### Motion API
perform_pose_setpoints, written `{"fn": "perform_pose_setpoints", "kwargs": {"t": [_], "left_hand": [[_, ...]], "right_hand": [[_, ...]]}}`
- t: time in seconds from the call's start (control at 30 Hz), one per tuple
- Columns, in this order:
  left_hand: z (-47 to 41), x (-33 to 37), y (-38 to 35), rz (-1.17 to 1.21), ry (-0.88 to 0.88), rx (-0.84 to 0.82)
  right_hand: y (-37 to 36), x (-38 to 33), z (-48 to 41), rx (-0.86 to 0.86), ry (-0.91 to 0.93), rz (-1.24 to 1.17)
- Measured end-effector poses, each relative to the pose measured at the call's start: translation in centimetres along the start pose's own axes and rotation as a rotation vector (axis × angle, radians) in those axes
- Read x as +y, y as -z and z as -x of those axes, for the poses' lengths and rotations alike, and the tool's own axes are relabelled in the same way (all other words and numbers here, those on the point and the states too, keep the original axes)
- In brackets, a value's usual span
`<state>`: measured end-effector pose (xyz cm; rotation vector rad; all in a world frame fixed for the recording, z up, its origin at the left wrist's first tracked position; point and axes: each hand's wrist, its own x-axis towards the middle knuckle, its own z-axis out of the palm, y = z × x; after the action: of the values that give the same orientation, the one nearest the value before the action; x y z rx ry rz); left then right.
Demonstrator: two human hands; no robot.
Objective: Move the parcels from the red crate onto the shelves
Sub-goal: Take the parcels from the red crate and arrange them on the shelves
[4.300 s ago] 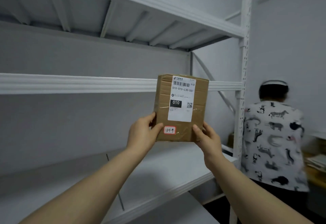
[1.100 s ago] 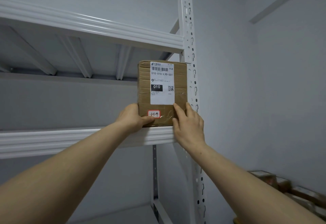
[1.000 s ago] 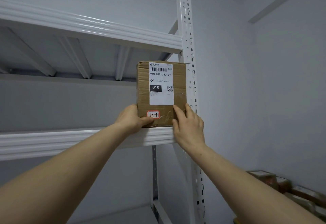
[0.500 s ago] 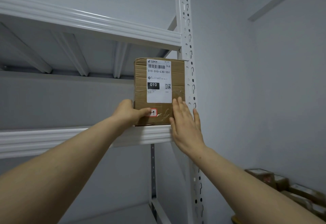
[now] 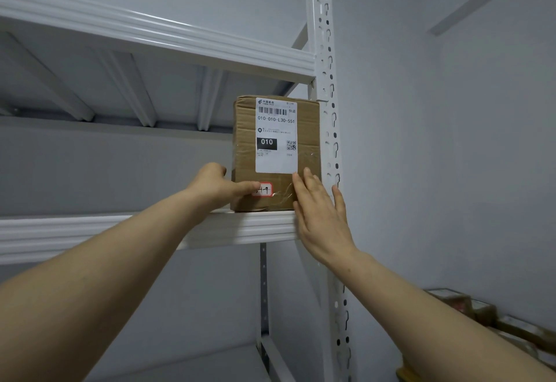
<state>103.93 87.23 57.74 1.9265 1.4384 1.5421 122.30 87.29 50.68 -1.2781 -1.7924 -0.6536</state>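
Right fingers (image 5: 307,184) are straight and close together, laid flat on the lower right front of the parcel (image 5: 275,153); the thumb stands apart, next to the post (image 5: 326,81). The right hand (image 5: 322,213) grasps nothing; its palm crosses the front edge of the shelf (image 5: 120,231), and its forearm runs down to the lower right corner of the view. The left thumb (image 5: 246,186) lies across the lower front of the parcel, with its tip at the red-bordered sticker (image 5: 265,189). The remaining left fingers curl round the left side of the parcel and are mostly hidden behind it. The left hand (image 5: 216,189) thus grips the lower left corner of the parcel, and its forearm extends to the lower left edge of the view. The parcel stands upright on the shelf at its right end, with its right side just beside the post and its bottom at the front edge. A white label (image 5: 276,123) with a barcode and "010" faces the camera. The upper shelf (image 5: 150,32) is close above the top of the parcel. A lower shelf (image 5: 195,363) shows at the bottom. Blurred boxes (image 5: 469,306) lie at the lower right, against the wall (image 5: 451,171).
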Motion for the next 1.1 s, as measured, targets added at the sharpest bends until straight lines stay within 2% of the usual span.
{"fn": "perform_pose_setpoints", "kwargs": {"t": [0.3,1.1], "left_hand": [[0.0,-0.4,0.0,-0.025,-0.047,-0.080],[-0.4,-0.4,-0.3,-0.093,-0.036,-0.077]], "right_hand": [[-1.7,-0.2,0.7,-0.005,0.064,0.109],[-2.2,0.0,0.2,-0.022,0.045,0.109]]}}
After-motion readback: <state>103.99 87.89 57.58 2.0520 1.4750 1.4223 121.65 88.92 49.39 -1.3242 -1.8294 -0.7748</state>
